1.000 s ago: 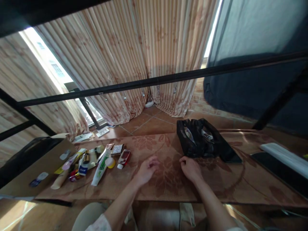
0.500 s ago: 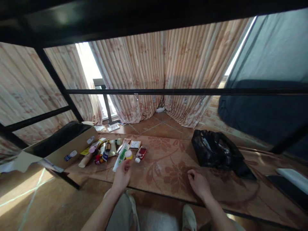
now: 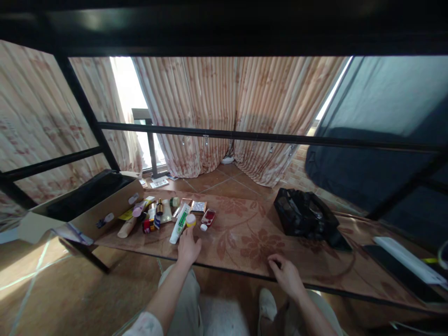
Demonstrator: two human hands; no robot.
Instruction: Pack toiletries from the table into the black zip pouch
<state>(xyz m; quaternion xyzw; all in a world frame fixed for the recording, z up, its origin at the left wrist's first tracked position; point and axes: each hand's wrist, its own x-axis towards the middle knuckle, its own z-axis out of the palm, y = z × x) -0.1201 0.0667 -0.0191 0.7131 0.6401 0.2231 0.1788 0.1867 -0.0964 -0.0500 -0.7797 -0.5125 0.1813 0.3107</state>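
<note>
My left hand [image 3: 189,246] lies over the front of the cloth-covered bench, fingers stretched toward a small yellow jar with a white lid [image 3: 191,220]. The fingertips reach the jar's near side; whether they touch it I cannot tell. Just left of them lies a white and green tube [image 3: 179,224]. To the right are a red-and-clear container [image 3: 209,217] and a small white cap [image 3: 203,227]. Behind the jar sits a glittery square compact [image 3: 199,207]. My right hand [image 3: 284,271] rests at the bench's front edge, fingers loosely bent and thumb apart, holding nothing.
Several small bottles [image 3: 160,206] and tubes cluster at the left, beside an open cardboard box [image 3: 115,205]. A black bag [image 3: 308,214] stands at the right, with a white flat object [image 3: 408,259] farther right. A black metal bar [image 3: 245,135] crosses before the curtains.
My left hand has moved rightward, and its bent fingers have stretched out toward the jar. My right hand stays near the front edge. The camera view has shifted slightly.
</note>
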